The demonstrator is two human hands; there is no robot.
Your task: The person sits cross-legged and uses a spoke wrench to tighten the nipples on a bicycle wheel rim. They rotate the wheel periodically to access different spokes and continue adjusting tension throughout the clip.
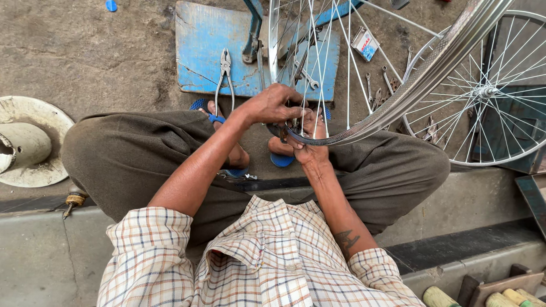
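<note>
Steel catches the light along the wheel rim (398, 96), which the person steadies at the centre of the frame, just above the knees. Its lowest arc sits between both hands, and from there the rim sweeps up toward the upper right corner, so its long line runs diagonally, with the spokes (318, 51) fanning upward to the top edge. The right hand (310, 142) cups the rim from beneath, fingers curled around its lower edge, probably to keep it from turning. The left hand (273, 105) comes over the top, fingers pressed together at the rim where spokes meet it; what they pinch is hidden. Pliers (224, 77) lie on a blue board (199, 51) at upper centre, close at hand, handles toward the person. A second wheel (489, 91) stands at the right edge, with spanners (384, 85) on the ground beside it.
</note>
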